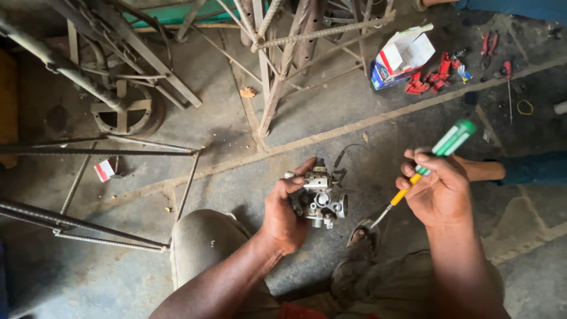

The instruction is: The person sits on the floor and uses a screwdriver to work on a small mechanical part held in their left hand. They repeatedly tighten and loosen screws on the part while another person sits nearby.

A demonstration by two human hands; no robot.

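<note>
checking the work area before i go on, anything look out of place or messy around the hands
Small tools lie loose on the concrete floor: red-handled pliers beside an open, tipped cardboard box. The left hand holds a metal carburetor, the right hand a green-handled screwdriver; neither looks damaged.

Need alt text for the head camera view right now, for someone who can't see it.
A person seated on a concrete floor holds a small metal carburetor in the left hand and a green-handled screwdriver in the right hand, tip apart from the part. Red pliers and an open cardboard box lie beyond.
</note>
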